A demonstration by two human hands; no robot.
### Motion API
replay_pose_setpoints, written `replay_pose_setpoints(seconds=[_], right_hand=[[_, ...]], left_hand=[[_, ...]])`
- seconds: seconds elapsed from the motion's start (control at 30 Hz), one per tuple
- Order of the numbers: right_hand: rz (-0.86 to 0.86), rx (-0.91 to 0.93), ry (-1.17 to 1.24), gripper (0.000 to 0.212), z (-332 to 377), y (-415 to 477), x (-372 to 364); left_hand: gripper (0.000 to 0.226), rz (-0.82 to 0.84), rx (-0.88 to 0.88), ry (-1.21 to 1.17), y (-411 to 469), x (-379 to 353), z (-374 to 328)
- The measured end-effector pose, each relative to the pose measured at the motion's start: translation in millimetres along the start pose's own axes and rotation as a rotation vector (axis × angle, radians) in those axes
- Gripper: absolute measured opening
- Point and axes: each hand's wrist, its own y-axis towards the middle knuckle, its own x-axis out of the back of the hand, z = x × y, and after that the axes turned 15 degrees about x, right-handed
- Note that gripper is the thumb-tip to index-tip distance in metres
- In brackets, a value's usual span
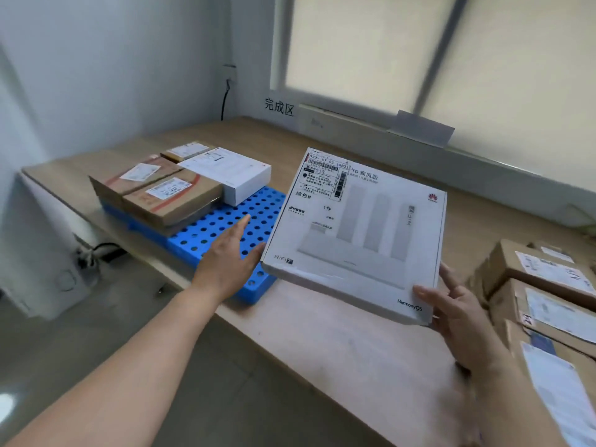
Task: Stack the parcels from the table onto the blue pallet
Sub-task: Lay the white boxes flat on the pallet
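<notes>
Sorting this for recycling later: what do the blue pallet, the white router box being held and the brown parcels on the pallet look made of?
The blue pallet: likely moulded plastic, with uniform colour, regular round holes and a slight sheen. The white router box: printed paperboard, smooth, possibly film-wrapped given the soft glare. The brown parcels: probably corrugated cardboard, matte, with paper labels and tape.

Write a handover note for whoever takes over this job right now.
Left hand: open, fingers straight, at the left edge of the white router box, above the blue pallet.
Right hand: grips the box's near right corner, thumb on top.
Done: several brown parcels and a small white box lie on the pallet's far end.
Left: set this box down there, then bring the waiting parcels from the table.
</notes>
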Motion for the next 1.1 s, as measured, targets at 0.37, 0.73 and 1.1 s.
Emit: replay_pose_setpoints(seconds=[0.37,0.73,1.1], right_hand=[[0.049,-0.13,-0.02,0.056,-64,60,-75],[0.134,-0.224,-0.011,0.077,-100,130,-154],[0.074,-0.308,-0.024,0.066,-136,152,-207]], left_hand=[[0.07,-0.072,0.103,0.162,61,30,64],[0.058,-0.058,0.155,0.243,159,56,87],[0.047,0.006,0.147,0.246,211,58,110]])
